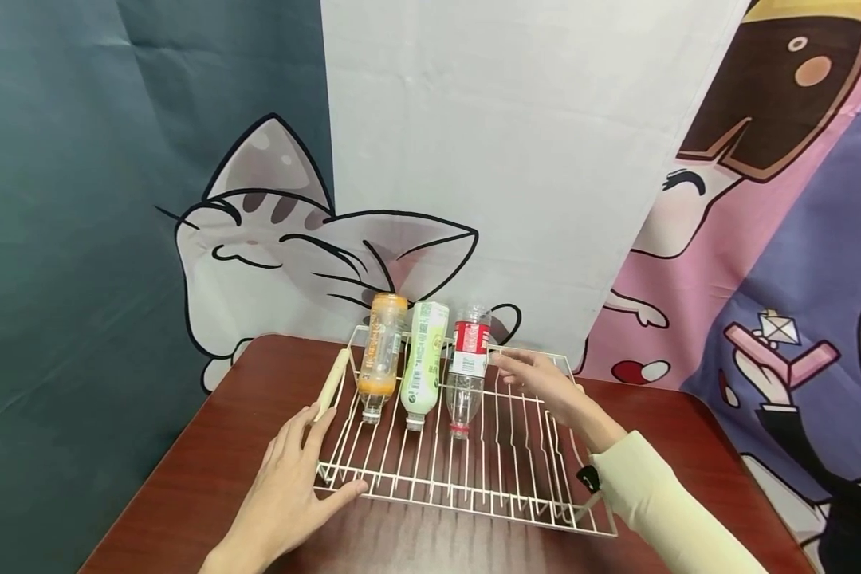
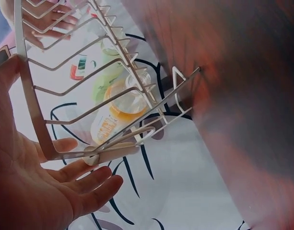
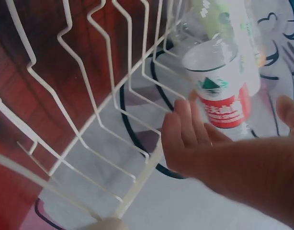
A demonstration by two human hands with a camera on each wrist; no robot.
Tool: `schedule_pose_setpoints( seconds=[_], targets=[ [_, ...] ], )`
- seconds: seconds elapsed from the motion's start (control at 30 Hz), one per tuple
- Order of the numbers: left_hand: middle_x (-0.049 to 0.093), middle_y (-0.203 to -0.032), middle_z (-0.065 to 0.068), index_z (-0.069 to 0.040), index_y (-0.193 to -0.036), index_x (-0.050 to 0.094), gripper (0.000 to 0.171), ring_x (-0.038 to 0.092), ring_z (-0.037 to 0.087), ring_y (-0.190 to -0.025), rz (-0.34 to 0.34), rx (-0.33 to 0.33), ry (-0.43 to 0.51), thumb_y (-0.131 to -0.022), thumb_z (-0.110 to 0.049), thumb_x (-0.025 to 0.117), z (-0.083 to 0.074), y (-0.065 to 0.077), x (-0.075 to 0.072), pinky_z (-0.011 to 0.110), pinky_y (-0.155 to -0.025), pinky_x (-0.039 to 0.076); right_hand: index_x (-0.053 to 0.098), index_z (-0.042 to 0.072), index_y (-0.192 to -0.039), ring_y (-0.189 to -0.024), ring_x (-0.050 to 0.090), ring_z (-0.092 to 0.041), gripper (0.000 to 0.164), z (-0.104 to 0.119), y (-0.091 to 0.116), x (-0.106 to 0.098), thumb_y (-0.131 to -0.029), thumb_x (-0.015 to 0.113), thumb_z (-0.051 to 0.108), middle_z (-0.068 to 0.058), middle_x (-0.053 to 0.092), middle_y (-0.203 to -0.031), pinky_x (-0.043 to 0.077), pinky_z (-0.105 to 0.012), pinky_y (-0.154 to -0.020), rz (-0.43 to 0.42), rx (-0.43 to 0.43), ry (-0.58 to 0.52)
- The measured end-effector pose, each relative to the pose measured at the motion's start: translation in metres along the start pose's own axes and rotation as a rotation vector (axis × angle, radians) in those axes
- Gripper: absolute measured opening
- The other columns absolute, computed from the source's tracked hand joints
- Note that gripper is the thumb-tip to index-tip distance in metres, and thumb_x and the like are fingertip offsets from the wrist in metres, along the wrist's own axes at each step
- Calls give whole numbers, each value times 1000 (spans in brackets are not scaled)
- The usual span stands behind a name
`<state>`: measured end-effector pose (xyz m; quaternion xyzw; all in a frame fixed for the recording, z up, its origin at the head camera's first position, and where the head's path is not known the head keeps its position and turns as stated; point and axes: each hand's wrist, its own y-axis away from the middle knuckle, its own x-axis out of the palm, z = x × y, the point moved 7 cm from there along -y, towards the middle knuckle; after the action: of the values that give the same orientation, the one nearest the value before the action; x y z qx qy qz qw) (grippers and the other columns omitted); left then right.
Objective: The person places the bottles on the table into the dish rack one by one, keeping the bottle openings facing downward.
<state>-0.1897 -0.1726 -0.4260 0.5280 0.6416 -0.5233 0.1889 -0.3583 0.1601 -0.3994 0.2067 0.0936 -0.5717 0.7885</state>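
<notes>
A white wire dish rack (image 2: pixel 38 105) sits on the table. Three empty-looking plastic bottles slope in it with their capped ends toward me: an orange-labelled bottle (image 1: pixel 383 343) on the left, a green-labelled bottle (image 1: pixel 425 359) in the middle, and a clear bottle with a red and white label (image 1: pixel 471 347) on the right. My left hand (image 1: pixel 283 482) is at the rack's near left corner, fingers spread beside a pale handle (image 1: pixel 335 383) and thumb at the front rail. Extended fingers of my right hand (image 1: pixel 545 387) reach the red-labelled bottle's right side; whether they touch it, I cannot tell.
The rack stands on a dark red-brown table (image 1: pixel 208 462), whose far edge meets a cloth backdrop (image 1: pixel 531 159) printed with cartoon figures. A dark clip-like piece (image 1: pixel 588 478) shows by the right sleeve, near the rack's right side.
</notes>
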Motion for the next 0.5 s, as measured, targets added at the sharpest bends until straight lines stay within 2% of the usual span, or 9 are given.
schedule_pose_setpoints(
  seconds=[0.1, 0.2, 0.23, 0.27, 0.4, 0.47, 0.5],
  targets=[
    [40, -152, 17, -12, -156, 39, 103, 38, 35, -140, -5, -6, -3, -76, -63, 81, 2, 1, -3, 59, -105, 37, 39, 0, -153, -135, 49, -43, 68, 7, 11, 8, -102, 59, 40, -23, 51, -148, 35, -55, -117, 44, -32, -32],
    [39, -153, 17, -13, -157, 37, 104, 37, 35, -140, -1, -13, -1, -76, -63, 81, 4, 2, -3, 59, -105, 36, 40, 3, -154, -138, 48, -42, 67, 17, 24, 13, -102, 60, 41, -21, 50, -150, 30, -59, -119, 67, -61, 2],
    [39, -153, 17, -13, -157, 37, 104, 37, 35, -140, 1, -13, -2, -76, -63, 81, 4, 2, -3, 60, -105, 36, 42, 6, -154, -138, 48, -41, 66, 21, 29, 13, -101, 60, 43, -19, 52, -150, 24, -61, -120, 62, -68, 35],
    [39, -153, 17, -13, -157, 37, 104, 37, 35, -141, 4, -14, -3, -77, -64, 80, 4, 2, -2, 60, -105, 36, 43, 7, -153, -139, 48, -40, 67, 24, 34, 13, -101, 60, 44, -19, 52, -150, 24, -62, -120, 67, -78, 59],
    [39, -153, 17, -13, -157, 38, 104, 37, 35, -141, 11, -10, -5, -77, -64, 80, 3, 3, -1, 60, -105, 36, 48, 15, -152, -136, 51, -33, 66, 35, 55, 7, -98, 64, 49, -12, 57, -146, 34, -58, -115, 45, -111, 204],
    [39, -154, 17, -13, -157, 37, 104, 36, 35, -142, 9, -4, -11, -77, -62, 81, 2, 3, 0, 60, -106, 35, 46, 14, -153, -136, 52, -32, 68, 40, 66, 3, -97, 65, 48, -12, 56, -146, 43, -56, -110, 50, -146, 249],
    [39, -154, 17, -13, -157, 37, 104, 36, 35, -142, 6, 1, -18, -77, -63, 81, 2, 3, -1, 59, -106, 35, 45, 15, -154, -136, 52, -33, 69, 41, 71, 0, -97, 65, 49, -12, 56, -147, 43, -56, -110, 43, -164, 280]
  ],
)
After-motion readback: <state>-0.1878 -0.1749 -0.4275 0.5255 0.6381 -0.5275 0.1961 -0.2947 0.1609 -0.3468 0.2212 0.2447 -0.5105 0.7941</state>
